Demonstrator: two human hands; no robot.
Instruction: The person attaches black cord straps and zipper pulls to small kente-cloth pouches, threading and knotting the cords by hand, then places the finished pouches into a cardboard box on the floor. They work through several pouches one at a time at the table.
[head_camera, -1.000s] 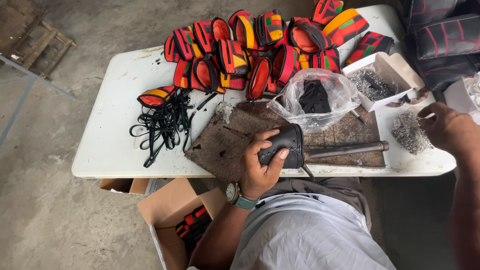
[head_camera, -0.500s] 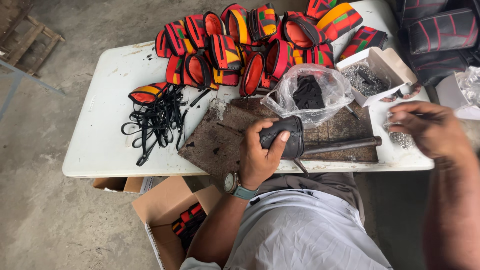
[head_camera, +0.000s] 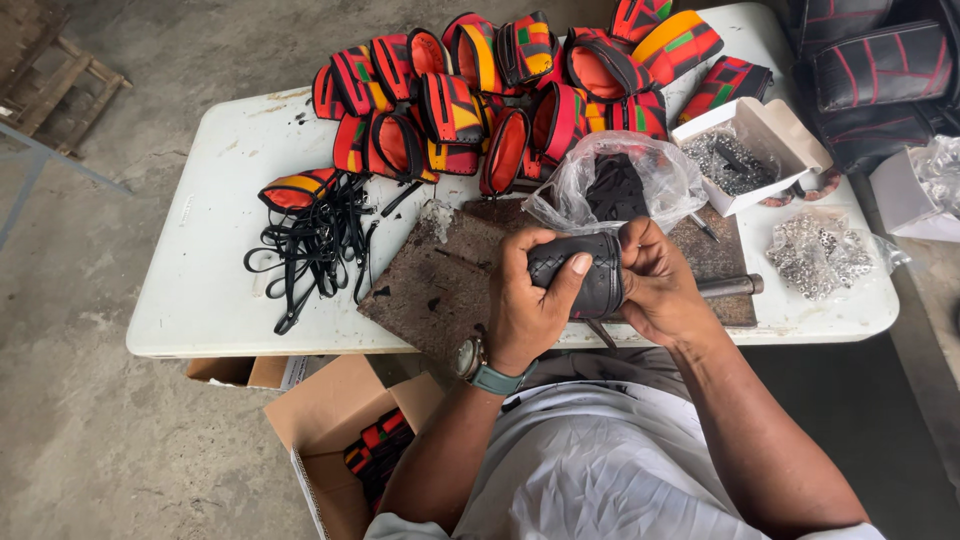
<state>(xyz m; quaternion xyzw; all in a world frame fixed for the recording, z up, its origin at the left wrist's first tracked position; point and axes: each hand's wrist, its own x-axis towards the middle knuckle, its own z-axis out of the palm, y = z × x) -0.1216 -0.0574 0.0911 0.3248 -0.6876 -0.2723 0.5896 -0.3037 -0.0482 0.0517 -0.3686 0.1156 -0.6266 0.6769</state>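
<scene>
A small black leather pouch (head_camera: 583, 272) is held between both hands above a worn brown work board (head_camera: 430, 290). My left hand (head_camera: 527, 305) wraps its left end, thumb on top. My right hand (head_camera: 655, 285) grips the right end, fingers curled around it. A wristwatch with a teal strap (head_camera: 480, 368) is on my left wrist. A metal rod (head_camera: 728, 286) lies on the board just right of my right hand.
Several red, orange and black pouches (head_camera: 500, 90) are piled at the back of the white table (head_camera: 220, 270). Black straps (head_camera: 310, 245) lie left. A clear bag of black pieces (head_camera: 615, 185), a white box of metal parts (head_camera: 750, 150), loose rivets (head_camera: 815, 250) and a cardboard box (head_camera: 335, 440) below.
My right hand has come in from the rivets at the right and taken hold of the black pouch. The left hand keeps its grip on it.
</scene>
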